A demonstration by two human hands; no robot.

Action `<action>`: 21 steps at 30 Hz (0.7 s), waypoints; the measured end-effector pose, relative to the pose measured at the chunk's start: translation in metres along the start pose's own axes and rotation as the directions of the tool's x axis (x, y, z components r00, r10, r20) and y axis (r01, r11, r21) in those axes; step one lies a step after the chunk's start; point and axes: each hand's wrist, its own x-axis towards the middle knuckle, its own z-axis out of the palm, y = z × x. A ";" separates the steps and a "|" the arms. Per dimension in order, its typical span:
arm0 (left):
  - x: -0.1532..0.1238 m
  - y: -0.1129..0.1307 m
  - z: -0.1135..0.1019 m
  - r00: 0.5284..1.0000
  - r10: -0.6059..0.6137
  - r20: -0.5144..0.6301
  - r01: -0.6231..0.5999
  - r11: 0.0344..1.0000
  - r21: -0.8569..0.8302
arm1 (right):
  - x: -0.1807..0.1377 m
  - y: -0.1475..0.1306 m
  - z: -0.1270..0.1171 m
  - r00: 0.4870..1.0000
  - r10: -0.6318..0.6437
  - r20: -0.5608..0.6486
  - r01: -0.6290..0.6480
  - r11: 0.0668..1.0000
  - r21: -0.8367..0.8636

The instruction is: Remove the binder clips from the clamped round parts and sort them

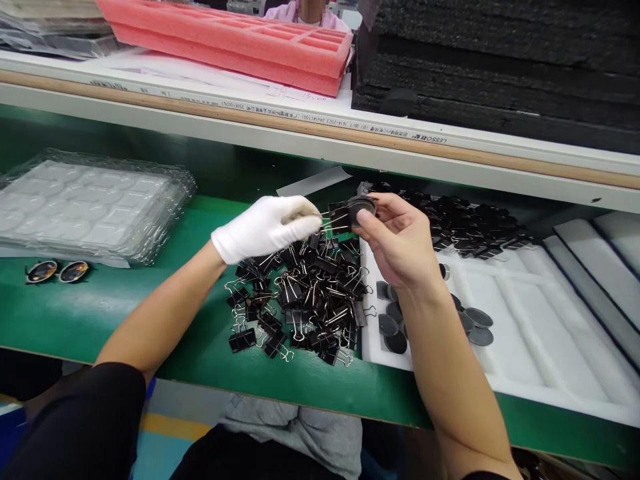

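My left hand [267, 228], in a white glove, is closed on the wire handles of a black binder clip [340, 219]. My bare right hand [406, 241] pinches a dark round disc [359, 212] between thumb and fingers. The clip's black jaw meets the left side of the disc; whether it is clamped there I cannot tell. Beneath both hands lies a heap of binder clips [320, 300] on the green table [210, 363]. Loose dark discs [396, 343] rest by my right forearm in a white foam tray [520, 313], partly hidden by that arm.
More black clips [470, 223] crowd the tray's far end. Clear plastic trays [95, 207] are stacked at left, with two round lens-like pieces [74, 271] in front. A shelf edge [225, 117] crosses above, carrying pink foam [230, 50] and black foam [500, 67]. Someone sits beyond.
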 end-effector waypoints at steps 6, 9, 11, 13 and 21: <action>0.005 -0.039 -0.024 0.955 -0.289 0.073 0.215 0.837 0.503 | 0.004 -0.006 -0.003 0.990 0.133 -0.044 -0.113 0.942 0.315; 0.011 -0.066 -0.019 0.914 -0.400 0.066 0.297 0.772 0.562 | 0.007 -0.006 -0.006 0.984 0.176 -0.033 -0.158 0.941 0.300; 0.015 -0.081 -0.012 0.899 -0.421 0.121 0.322 0.822 0.469 | 0.008 -0.005 -0.007 0.978 0.207 -0.028 -0.191 0.941 0.281; 0.019 -0.091 -0.006 0.887 -0.420 0.191 0.347 0.881 0.321 | 0.009 -0.004 -0.008 0.972 0.234 0.000 -0.226 0.938 0.264; 0.014 -0.061 -0.020 0.933 -0.317 -0.169 0.303 0.947 -0.107 | -0.001 -0.009 0.003 0.888 0.436 0.144 -0.457 0.870 0.183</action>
